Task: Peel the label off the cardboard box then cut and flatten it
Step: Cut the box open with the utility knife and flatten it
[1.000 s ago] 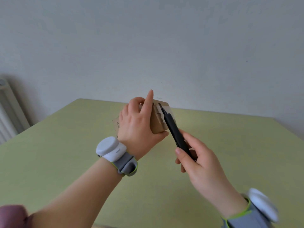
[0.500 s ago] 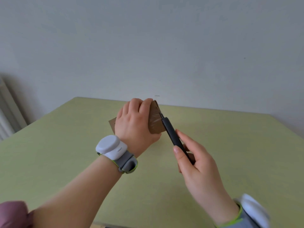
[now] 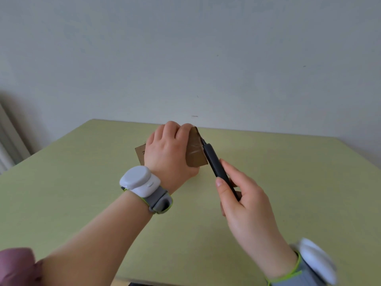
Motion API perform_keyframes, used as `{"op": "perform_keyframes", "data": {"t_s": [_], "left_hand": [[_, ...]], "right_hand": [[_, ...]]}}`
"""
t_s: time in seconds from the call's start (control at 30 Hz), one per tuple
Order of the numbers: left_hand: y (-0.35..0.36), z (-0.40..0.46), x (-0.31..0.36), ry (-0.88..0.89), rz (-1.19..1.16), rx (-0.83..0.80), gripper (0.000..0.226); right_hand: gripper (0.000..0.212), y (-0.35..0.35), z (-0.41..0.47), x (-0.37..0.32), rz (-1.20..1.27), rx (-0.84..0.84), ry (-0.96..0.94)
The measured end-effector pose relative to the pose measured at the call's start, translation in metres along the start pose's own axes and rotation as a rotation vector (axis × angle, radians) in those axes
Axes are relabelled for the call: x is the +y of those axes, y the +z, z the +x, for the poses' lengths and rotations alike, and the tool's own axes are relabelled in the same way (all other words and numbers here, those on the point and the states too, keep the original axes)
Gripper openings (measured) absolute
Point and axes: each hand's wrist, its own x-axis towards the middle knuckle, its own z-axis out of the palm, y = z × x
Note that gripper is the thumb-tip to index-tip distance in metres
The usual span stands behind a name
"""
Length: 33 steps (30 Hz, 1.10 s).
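1. Nearest the camera, the right hand (image 3: 245, 205) grips a black cutter (image 3: 216, 166), its fingers (image 3: 221, 183) curled and pressed around the handle, a grey-and-white wrist device (image 3: 313, 263) strapped below.

2. Just beyond, the left hand (image 3: 167, 153) clamps the cardboard box (image 3: 194, 153) from above, fingers folded over its top edge; the box is held tilted above the green counter (image 3: 61, 182), with one corner showing to the left of the hand. A matching left wrist device (image 3: 142, 182) sits on the forearm.

3. The cutter's tip meets the box's right edge, where shiny clear tape covers the brown face; whether the blade is already in the seam cannot be told.

4. No label is visible on the faces shown, so the cutting step appears to be in hand. The next move likely calls for drawing the blade along the taped seam, away from the holding fingers, while the left hand keeps the box steady.

5. Farthest back, a plain pale wall (image 3: 206, 58) rises behind the counter.
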Motion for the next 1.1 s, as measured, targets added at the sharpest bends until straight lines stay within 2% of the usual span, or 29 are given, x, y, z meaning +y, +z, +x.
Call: {"op": "perform_keyframes", "data": {"t_s": [0.13, 0.4, 0.47, 0.6, 0.73, 0.87, 1.1], "left_hand": [[0.006, -0.002, -0.005, 0.064, 0.062, -0.038, 0.074], [0.023, -0.001, -0.003, 0.100, 0.152, -0.050, 0.076], [0.026, 0.001, -0.005, 0.102, 0.172, -0.047, 0.074], [0.020, 0.012, -0.008, 0.083, 0.168, -0.179, 0.072], [0.018, 0.018, -0.013, 0.071, 0.159, -0.223, 0.073], [0.016, 0.028, -0.015, 0.056, 0.138, -0.289, 0.072], [0.015, 0.043, -0.016, 0.052, 0.129, -0.372, 0.074]], "right_hand": [[0.033, -0.008, 0.001, 0.000, -0.047, -0.044, 0.024], [0.035, -0.004, 0.002, 0.004, -0.257, -0.068, -0.002], [0.031, -0.002, 0.002, 0.005, -0.233, -0.083, 0.036], [0.023, -0.001, 0.013, 0.002, -0.210, -0.117, 0.064], [0.016, -0.002, 0.022, -0.003, -0.108, -0.132, 0.078], [0.020, -0.004, 0.009, -0.003, -0.044, -0.049, 0.030], [0.022, -0.003, 0.000, 0.004, -0.063, -0.047, 0.045]]}}
